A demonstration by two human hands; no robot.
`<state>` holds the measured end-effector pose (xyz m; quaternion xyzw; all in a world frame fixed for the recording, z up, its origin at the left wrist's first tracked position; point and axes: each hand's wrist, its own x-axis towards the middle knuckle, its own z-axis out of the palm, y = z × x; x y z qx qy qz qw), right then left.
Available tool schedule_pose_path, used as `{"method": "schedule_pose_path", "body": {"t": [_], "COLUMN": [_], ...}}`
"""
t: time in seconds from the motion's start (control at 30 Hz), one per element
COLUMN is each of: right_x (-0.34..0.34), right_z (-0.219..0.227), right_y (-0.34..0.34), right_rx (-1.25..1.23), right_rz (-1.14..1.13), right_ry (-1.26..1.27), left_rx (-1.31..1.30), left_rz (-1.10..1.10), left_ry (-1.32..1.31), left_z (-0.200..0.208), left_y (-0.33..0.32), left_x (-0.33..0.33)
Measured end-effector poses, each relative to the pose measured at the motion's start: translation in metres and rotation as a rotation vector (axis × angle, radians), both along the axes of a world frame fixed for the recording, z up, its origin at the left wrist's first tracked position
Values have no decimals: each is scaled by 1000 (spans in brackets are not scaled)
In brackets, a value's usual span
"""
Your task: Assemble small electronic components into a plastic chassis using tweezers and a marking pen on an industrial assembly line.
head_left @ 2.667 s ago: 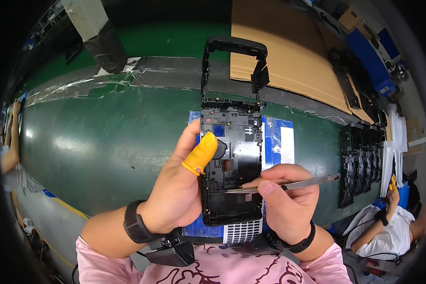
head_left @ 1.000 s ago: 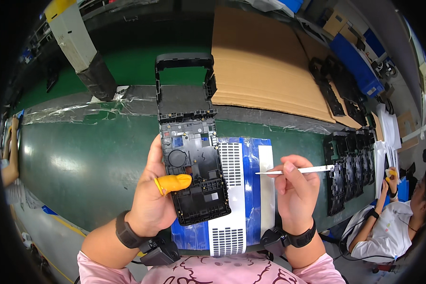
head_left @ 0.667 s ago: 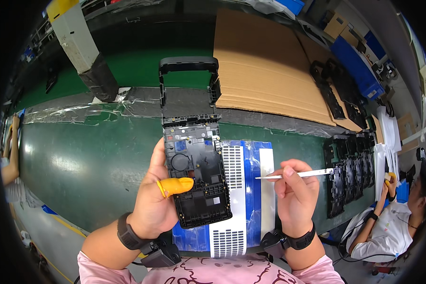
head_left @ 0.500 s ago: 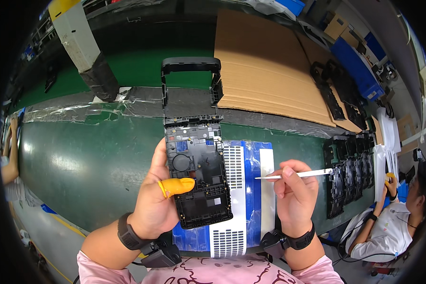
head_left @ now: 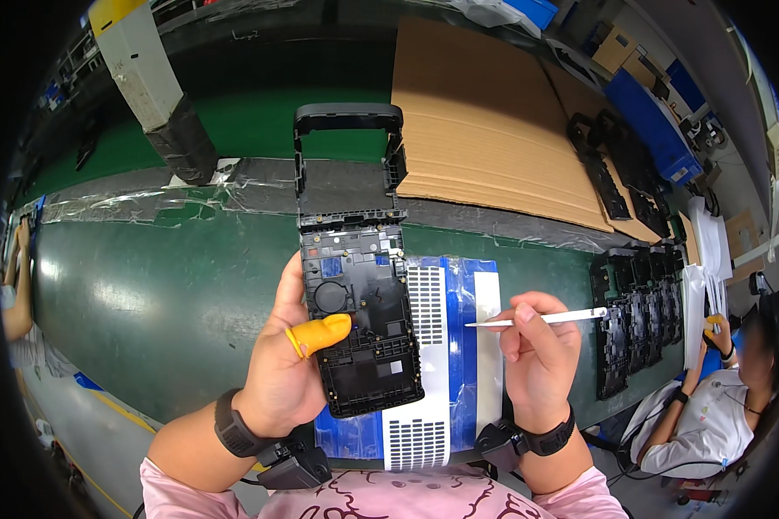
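My left hand (head_left: 286, 359) is closed around the lower left side of a black plastic housing (head_left: 368, 303), its thumb in a yellow finger cot (head_left: 320, 335) resting on the inner face. The housing is long, with small brass-coloured inserts and an open frame at its far end. To the right, my right hand (head_left: 541, 355) pinches a pair of white tweezers (head_left: 550, 319) between thumb and fingers. The tweezers' thin tip points left, apart from the housing. Beneath both hands lies a blue pad with white sheets (head_left: 463, 381), some printed with rows of dark blocks.
Several black housings (head_left: 636, 316) stand in rows at the right of the green table (head_left: 147, 303). Further black parts (head_left: 610, 173) lie on a cardboard sheet (head_left: 493, 121) at the back. A post (head_left: 151, 86) rises at the back left. People work at both sides.
My left thumb has shifted slightly left and up on the housing. The housing and my right hand with the tweezers are almost unmoved. At the right, the co-worker's hand has moved a little.
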<state>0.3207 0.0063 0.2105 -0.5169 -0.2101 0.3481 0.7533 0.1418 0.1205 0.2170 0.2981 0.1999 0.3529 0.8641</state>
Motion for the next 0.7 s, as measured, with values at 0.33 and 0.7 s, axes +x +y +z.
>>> {"method": "schedule_pose_path", "body": {"t": [0.33, 0.7], "right_x": [-1, -11], "right_z": [0, -13], "right_y": [1, 6], "right_rx": [-31, -255], "right_rz": [-14, 95], "right_ry": [-9, -103], "left_rx": [-38, -80], "left_rz": [22, 123], "left_ry": [-37, 5], "left_z": [-1, -6], "left_y": [0, 10], "left_x": [0, -3]}}
